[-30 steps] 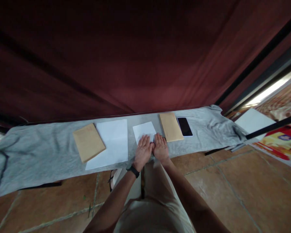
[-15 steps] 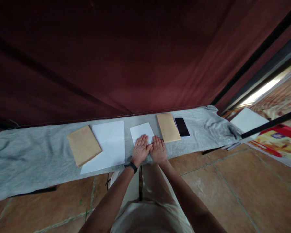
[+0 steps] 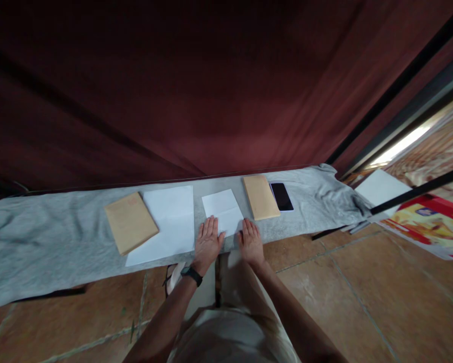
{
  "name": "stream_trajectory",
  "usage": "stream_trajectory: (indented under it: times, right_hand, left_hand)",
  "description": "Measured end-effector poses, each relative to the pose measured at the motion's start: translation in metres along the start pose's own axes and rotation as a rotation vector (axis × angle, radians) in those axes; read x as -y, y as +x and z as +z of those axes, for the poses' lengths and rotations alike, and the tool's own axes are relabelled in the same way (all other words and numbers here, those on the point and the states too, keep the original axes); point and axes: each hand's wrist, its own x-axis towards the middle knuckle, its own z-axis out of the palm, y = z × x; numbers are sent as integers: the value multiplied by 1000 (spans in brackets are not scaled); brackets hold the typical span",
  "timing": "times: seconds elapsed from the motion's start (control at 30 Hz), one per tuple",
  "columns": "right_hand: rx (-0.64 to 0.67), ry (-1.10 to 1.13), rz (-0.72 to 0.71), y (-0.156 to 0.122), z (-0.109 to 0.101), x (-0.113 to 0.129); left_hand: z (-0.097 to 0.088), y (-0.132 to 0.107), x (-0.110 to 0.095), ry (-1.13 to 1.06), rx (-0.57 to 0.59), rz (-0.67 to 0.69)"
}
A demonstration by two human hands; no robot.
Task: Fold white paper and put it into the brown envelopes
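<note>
A white folded sheet of paper (image 3: 223, 209) lies on the grey cloth in front of me, a crease running across it. My left hand (image 3: 207, 241) rests flat at its near left corner, fingers stretched out. At the near right corner lies my right hand (image 3: 251, 243), also flat and with nothing in it. Just right of the paper is a brown envelope (image 3: 261, 197). To the left, larger white sheets (image 3: 171, 222) lie partly under another stack of brown envelopes (image 3: 131, 223).
A phone (image 3: 282, 196) sits beside the right-hand envelope. The grey cloth (image 3: 60, 247) covers a narrow bench against a dark red panel (image 3: 226, 101). At the right are a black metal bar (image 3: 419, 191) and a red and yellow box (image 3: 434, 222). Tiles (image 3: 347, 282) cover the floor.
My hands have moved apart, the left one leftward and the right one slightly right, both nearer to me. More of the folded paper and its crease now shows.
</note>
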Motion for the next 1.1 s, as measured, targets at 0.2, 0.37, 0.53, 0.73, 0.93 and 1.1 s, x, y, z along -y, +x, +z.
stream_trajectory:
  times: [0.2, 0.37, 0.53, 0.73, 0.93, 1.1]
  right_hand:
    - [79, -24, 190, 33, -9, 8]
    - [-20, 229, 307, 48, -3, 6]
    - [10, 569, 427, 50, -5, -1]
    - [-4, 737, 455, 68, -28, 8]
    - [-144, 655, 351, 94, -77, 28]
    - [-61, 261, -21, 83, -102, 51]
  left_hand:
    - [2, -2, 0, -1, -21, -7]
    - [4, -8, -1, -3, -78, -28]
    - [-1, -23, -3, 0, -74, -24]
    - [-11, -49, -5, -87, -21, 46]
    - [-20, -47, -2, -566, -20, -85]
    - [-53, -13, -5, -1402, -34, -600]
